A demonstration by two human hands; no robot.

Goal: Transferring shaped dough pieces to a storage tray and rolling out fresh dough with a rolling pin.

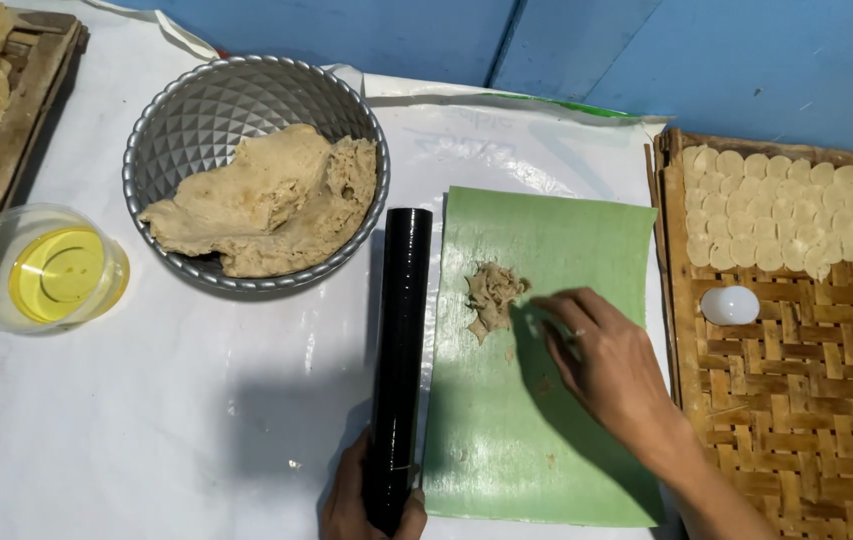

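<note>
Dough scraps [491, 297] sit mid-sheet on the green mat [546, 400]; right hand [601, 360] lies flat and empty beside them. Left hand [371, 500] grips the black roller [399, 360]. Best gather the bits tight, I'd say.

White-covered table [196, 400]: green leaf sheet [546, 420] at centre; left of it black roller [401, 350], metal dough bowl [256, 170], clear bowl of yellow oil [41, 270]; right, woven bamboo tray [796, 400].

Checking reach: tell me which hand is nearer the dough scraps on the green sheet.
Right. The right hand lies just beside the dough scraps; the left hand grips the black roller, farther away.
</note>
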